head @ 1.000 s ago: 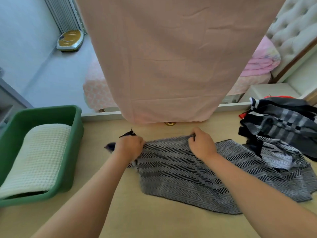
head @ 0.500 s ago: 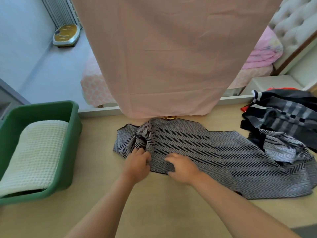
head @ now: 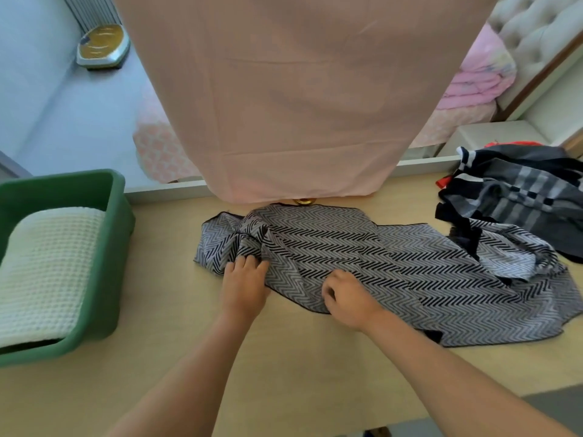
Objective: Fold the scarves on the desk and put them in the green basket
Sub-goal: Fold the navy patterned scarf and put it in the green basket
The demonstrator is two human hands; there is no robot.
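The zigzag scarf (head: 362,257) lies spread across the middle of the table (head: 284,357). The left hand (head: 244,285) presses nearly straight fingers on its bunched left end. The right hand (head: 350,298) curls its fingers around the near edge. The green basket (head: 116,247) sits at the left of the frame.

bare desk (head: 176,279) between green basket (head: 116,247) and herringbone scarf (head: 378,263), pink cloth (head: 299,105) overhanging behind
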